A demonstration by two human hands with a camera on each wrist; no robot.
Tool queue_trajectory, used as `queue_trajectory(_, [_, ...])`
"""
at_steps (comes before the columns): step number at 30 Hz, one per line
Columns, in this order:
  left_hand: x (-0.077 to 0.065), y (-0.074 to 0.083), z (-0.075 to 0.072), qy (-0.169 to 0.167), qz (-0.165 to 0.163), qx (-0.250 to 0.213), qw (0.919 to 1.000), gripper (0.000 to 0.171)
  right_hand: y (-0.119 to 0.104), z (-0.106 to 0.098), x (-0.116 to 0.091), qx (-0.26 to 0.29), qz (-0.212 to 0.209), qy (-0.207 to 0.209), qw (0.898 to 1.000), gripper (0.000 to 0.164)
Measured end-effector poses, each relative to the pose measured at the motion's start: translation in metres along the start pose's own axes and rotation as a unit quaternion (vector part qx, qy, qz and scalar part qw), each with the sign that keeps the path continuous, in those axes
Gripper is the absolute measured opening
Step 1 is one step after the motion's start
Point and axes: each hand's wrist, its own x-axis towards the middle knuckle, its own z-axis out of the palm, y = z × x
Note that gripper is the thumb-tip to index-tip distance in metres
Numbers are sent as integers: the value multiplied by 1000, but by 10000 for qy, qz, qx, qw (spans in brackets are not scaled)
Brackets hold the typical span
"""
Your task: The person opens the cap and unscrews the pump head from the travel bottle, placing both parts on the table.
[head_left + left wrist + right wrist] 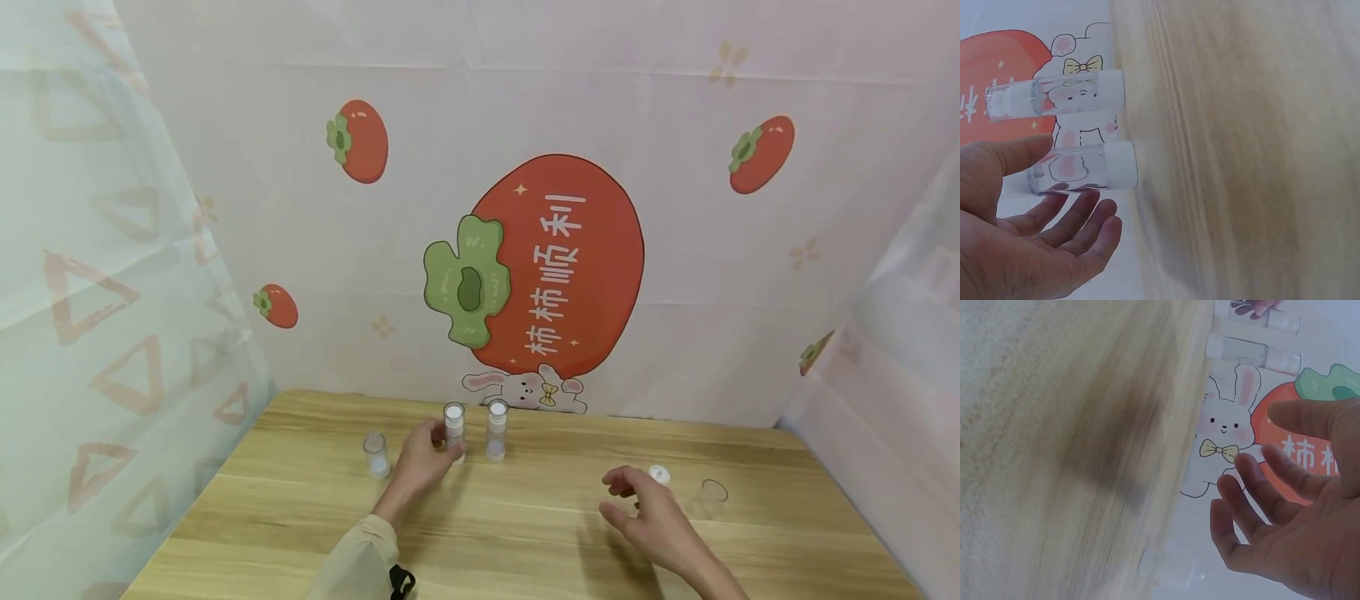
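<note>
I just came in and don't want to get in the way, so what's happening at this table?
A person has the left hand around an upright clear bottle, thumb on one side and fingers on the other. A similar bottle stands beside it, and a shorter clear container sits to the left. The right hand is over the table, holding nothing, near a small white-topped piece.

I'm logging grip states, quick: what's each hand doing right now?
Left hand: holding a clear container, thumb and fingers curled round it.
Right hand: open, fingers relaxed, holding nothing.
</note>
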Motion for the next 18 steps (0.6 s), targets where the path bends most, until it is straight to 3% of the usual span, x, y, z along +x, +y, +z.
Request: queue_trajectory(18, [7,-5,5,-67,-101,-5,9999,42,4,1,2,93,44,-227,9997,30])
